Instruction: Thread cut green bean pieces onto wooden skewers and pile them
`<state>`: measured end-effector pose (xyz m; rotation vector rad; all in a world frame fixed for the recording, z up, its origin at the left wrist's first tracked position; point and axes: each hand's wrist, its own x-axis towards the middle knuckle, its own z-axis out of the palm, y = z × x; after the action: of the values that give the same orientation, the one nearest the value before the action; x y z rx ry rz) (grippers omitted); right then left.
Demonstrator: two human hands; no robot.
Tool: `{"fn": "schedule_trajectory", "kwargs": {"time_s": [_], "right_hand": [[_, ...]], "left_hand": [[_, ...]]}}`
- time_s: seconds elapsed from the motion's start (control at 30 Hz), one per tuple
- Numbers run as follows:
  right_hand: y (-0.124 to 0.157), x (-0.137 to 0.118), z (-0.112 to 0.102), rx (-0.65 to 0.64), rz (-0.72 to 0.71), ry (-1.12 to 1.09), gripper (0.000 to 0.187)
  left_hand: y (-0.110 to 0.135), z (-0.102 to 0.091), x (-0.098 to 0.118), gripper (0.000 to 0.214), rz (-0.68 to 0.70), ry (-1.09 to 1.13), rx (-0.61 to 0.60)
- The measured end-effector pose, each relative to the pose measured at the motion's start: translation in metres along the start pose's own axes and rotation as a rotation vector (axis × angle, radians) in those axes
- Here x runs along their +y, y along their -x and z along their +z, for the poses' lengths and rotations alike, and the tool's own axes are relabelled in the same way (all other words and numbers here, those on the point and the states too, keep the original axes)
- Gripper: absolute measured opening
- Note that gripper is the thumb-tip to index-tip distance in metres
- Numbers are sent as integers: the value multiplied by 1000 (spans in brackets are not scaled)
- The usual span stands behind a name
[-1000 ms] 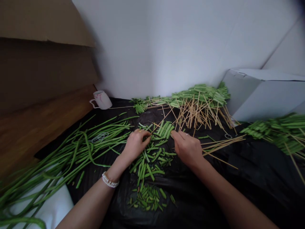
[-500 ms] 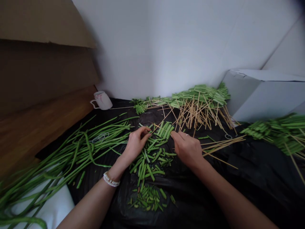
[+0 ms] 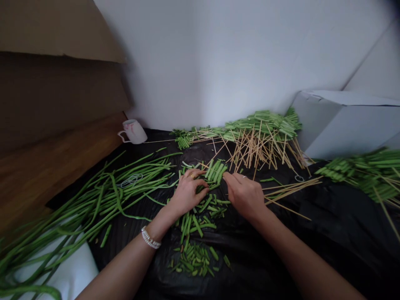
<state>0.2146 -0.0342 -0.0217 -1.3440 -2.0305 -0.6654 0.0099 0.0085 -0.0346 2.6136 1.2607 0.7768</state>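
My right hand (image 3: pixel 245 192) is closed, pinching the end of a bamboo skewer that carries a row of cut green bean pieces (image 3: pixel 215 171). Most of that skewer is hidden by the hand and the beans. To its left, my left hand (image 3: pixel 189 190) rests over loose cut bean pieces (image 3: pixel 197 225), thumb apart from the bent fingers; nothing shows held in it. Small bean ends (image 3: pixel 195 259) lie in a heap nearer to me. Long uncut green beans (image 3: pixel 125 187) spread out left of my left hand.
At the back, finished bean skewers (image 3: pixel 265 125) are stacked against the wall. More bean skewers (image 3: pixel 365 168) lie at right, near a white box (image 3: pixel 346 121). Bare bamboo skewers (image 3: pixel 290 189) lie beside my right hand. A white mug (image 3: pixel 135 132) stands at back left, near a cardboard box (image 3: pixel 62 91).
My left hand has shifted right and slightly toward me, onto the loose bean pieces, with its thumb spreading from the fingers. The right hand, still holding the skewer, has barely moved.
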Motion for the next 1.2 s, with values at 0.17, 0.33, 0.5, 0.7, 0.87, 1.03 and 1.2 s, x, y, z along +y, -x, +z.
{"fn": "schedule_trajectory", "kwargs": {"time_s": [0.17, 0.33, 0.5, 0.7, 0.87, 1.03, 1.2], "right_hand": [[-1, -1, -1, 1, -1, -5, 23], [0, -1, 0, -18, 12, -25, 24], [0, 1, 0, 20, 14, -54, 25], [0, 0, 0, 19, 7, -51, 24], [0, 0, 0, 10, 7, -49, 24], [0, 1, -1, 63, 9, -92, 25], [0, 0, -1, 78, 3, -99, 25]], "left_hand": [[-1, 5, 0, 11, -51, -2, -9], [-2, 4, -1, 11, -29, 30, -20], [-2, -1, -1, 15, -66, 33, 30], [-1, 2, -1, 10, -19, -70, -33], [0, 1, 1, 6, 36, -107, -13], [-6, -6, -4, 6, -79, 133, 184], [-12, -12, -12, 16, -484, 792, 368]]}}
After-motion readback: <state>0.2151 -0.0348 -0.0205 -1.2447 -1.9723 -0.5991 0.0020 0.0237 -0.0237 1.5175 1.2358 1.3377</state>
